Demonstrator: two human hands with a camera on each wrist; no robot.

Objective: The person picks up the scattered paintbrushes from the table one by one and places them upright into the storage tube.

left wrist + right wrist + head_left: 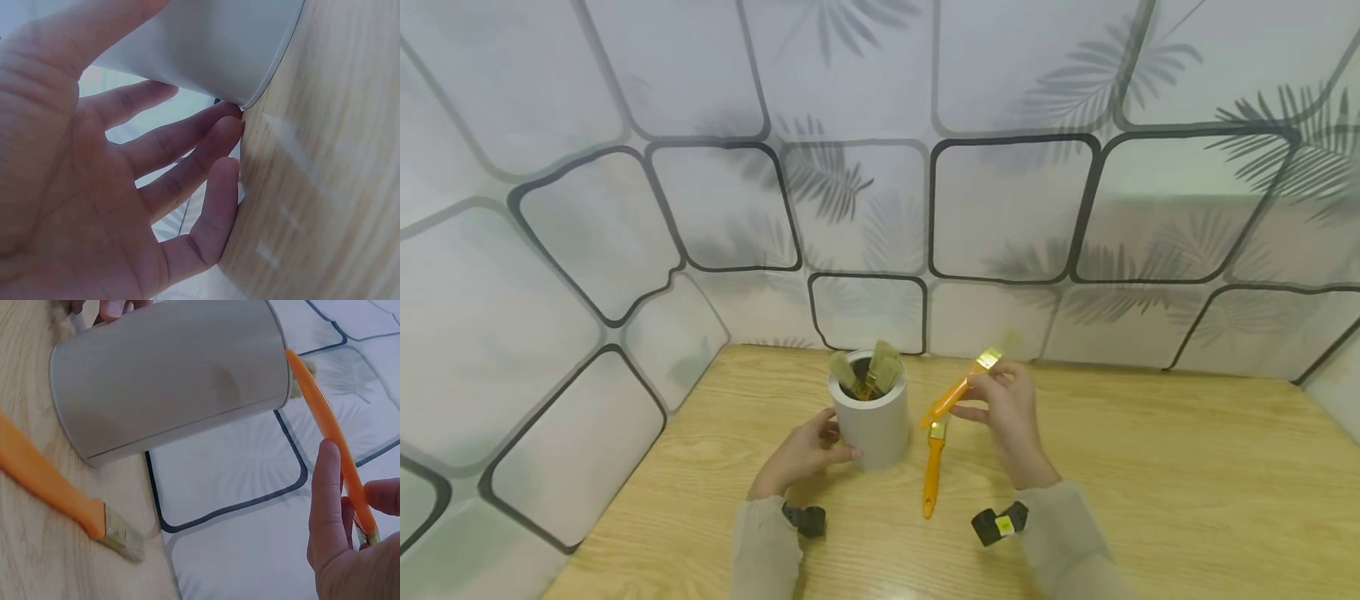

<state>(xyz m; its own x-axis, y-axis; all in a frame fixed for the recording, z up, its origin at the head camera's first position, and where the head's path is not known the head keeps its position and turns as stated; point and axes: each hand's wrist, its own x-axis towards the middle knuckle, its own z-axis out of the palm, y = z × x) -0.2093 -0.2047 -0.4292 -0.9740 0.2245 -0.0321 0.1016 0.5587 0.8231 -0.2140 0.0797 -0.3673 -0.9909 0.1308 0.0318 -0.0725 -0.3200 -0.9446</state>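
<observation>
A light grey cylindrical pot stands upright on the wooden table, with several paintbrushes in it, bristles up. My left hand holds the pot low on its left side, thumb at the front and fingers round toward the back; the left wrist view shows the fingertips near its base. My right hand pinches an orange-handled paintbrush between thumb and fingers, right of the pot. This brush tilts, bristles up to the right and handle end down to the left. Another orange-handled paintbrush lies below it.
The light wooden table runs back to a wall patterned with dark outlines and leaves. A second wall borders the table on the left. Each wrist carries a small black camera.
</observation>
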